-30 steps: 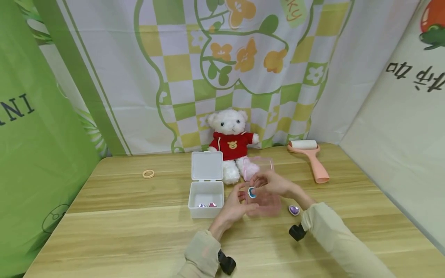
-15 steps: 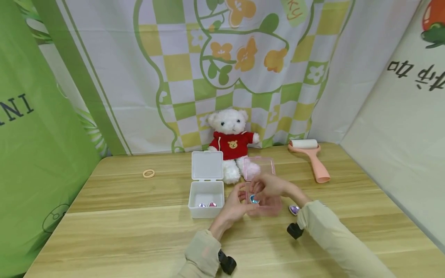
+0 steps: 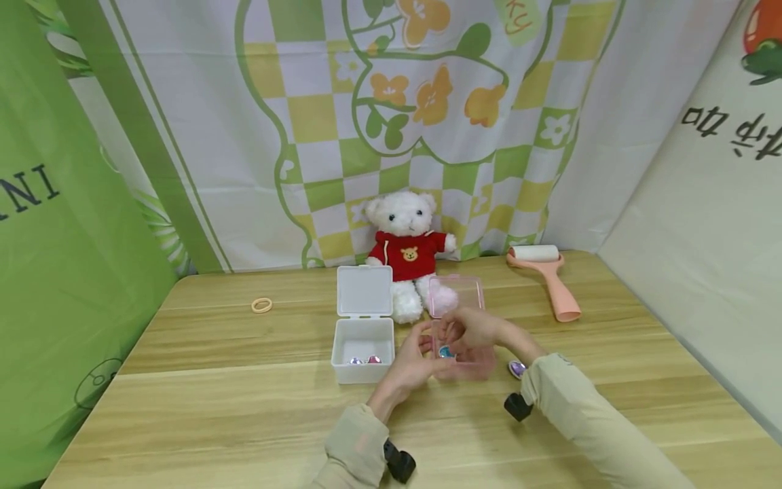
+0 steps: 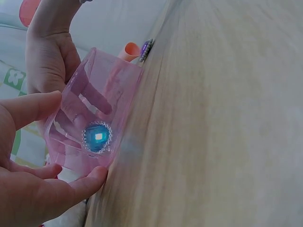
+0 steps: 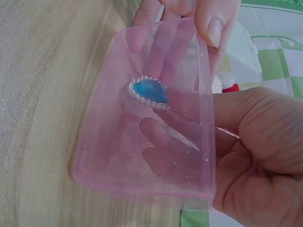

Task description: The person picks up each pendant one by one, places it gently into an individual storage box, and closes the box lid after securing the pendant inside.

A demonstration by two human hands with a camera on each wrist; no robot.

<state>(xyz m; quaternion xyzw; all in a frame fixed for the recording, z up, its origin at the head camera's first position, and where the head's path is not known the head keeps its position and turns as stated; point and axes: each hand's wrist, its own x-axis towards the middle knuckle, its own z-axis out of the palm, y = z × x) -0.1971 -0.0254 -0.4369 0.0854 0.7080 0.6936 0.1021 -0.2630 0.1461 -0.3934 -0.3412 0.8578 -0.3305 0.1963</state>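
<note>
1. Left hand point(image 3: 408, 365) grips the pink box point(image 3: 475, 371) at its left side in the head view, while the right hand point(image 3: 479, 329) has its fingers bent inside it. The white box point(image 3: 361, 375) stands just left of the left hand; the purple gem point(image 3: 516, 369) lies near the right hand, to its right.
2. In the left wrist view, the blue gem point(image 4: 97, 137) is inside the pink box, at the right hand's fingers.
3. In the right wrist view, whether the right hand pinches the blue gem, I cannot tell.

A white teddy bear point(image 3: 406, 252) in a red hoodie sits at the back of the desk point(image 3: 214, 414) before a checked, flowered cloth point(image 3: 318, 119) — a peach-handled roller point(image 3: 554, 285) to the right, an orange ring point(image 3: 262, 311) far left.
</note>
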